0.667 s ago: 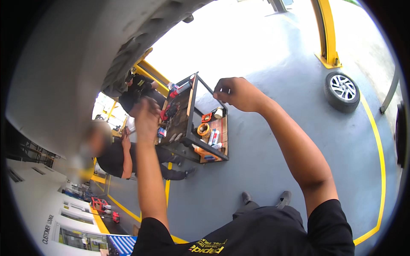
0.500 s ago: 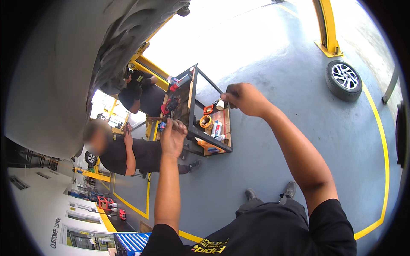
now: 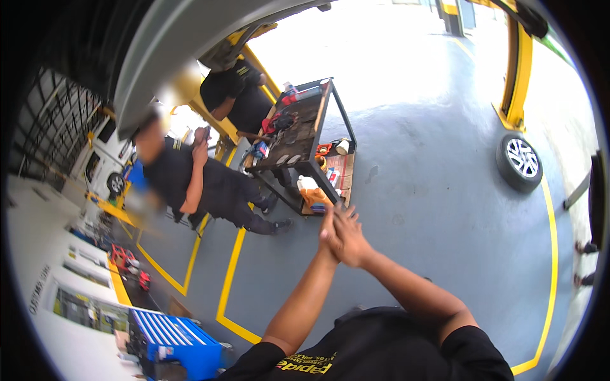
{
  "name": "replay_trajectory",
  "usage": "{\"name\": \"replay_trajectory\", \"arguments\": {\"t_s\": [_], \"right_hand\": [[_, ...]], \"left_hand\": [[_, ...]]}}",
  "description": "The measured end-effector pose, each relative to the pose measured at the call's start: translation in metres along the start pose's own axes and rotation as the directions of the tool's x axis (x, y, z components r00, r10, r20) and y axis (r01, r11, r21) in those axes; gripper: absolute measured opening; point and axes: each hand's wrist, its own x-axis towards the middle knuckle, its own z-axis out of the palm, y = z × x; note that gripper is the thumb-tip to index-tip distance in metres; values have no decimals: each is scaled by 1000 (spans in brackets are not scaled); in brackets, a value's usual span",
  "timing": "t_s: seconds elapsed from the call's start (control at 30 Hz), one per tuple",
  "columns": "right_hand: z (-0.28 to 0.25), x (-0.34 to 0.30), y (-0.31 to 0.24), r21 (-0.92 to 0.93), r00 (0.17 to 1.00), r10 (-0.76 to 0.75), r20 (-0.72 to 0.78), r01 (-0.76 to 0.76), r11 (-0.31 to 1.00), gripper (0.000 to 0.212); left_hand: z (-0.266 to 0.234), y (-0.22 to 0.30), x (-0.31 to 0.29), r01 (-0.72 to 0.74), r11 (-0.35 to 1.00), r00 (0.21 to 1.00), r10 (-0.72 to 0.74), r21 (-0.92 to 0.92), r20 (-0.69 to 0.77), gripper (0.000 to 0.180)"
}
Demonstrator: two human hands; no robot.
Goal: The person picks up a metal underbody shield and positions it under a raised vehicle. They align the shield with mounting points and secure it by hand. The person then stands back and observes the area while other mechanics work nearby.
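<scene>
Both of my hands meet in front of me, palm against palm, with no tool visible in either. My right hand [image 3: 349,239] has its fingers spread, slightly blurred. Pressed against it is my left hand [image 3: 328,233], its fingers extended and partly covered by the right. Just beyond my fingertips stands a black-framed tool cart [image 3: 327,186]. Its lower shelf carries an orange-and-white jug [image 3: 312,195], a white cup-like container [image 3: 342,147] and an orange item [image 3: 323,149]. Dark and red cloth-like items [image 3: 279,122] lie on the cart's top.
Above me at left hangs a raised vehicle's body [image 3: 162,47]. One person [image 3: 190,171] stands left of the cart holding a small dark object; another person [image 3: 232,92] is behind it. A wheel [image 3: 520,162] lies by a yellow lift post [image 3: 518,76]. A blue tool cabinet [image 3: 181,343] stands lower left.
My hands were raised and apart; they have come down and together. The view has shifted, so the cart shows higher and the blue cabinet shows more fully.
</scene>
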Motion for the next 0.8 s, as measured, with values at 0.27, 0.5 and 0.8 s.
{"name": "replay_trajectory", "arguments": {"t_s": [0.27, 0.5, 0.8], "right_hand": [[97, -34, -43, 152, 723, -105, 683, 0, 988, 54], [132, -72, -58, -136, 538, 135, 832, -38, 990, 44], [140, -82, -20, -281, 502, 326, 801, -165, 945, 45]], "left_hand": [[-192, 80, -101, -164, 966, 962, 112, -198, -249, 86], [-355, 66, -227, -263, 948, 819, 122, -177, -560, 64], [-475, -204, -395, 312, 892, 449, -442, -327, -777, 36]]}}
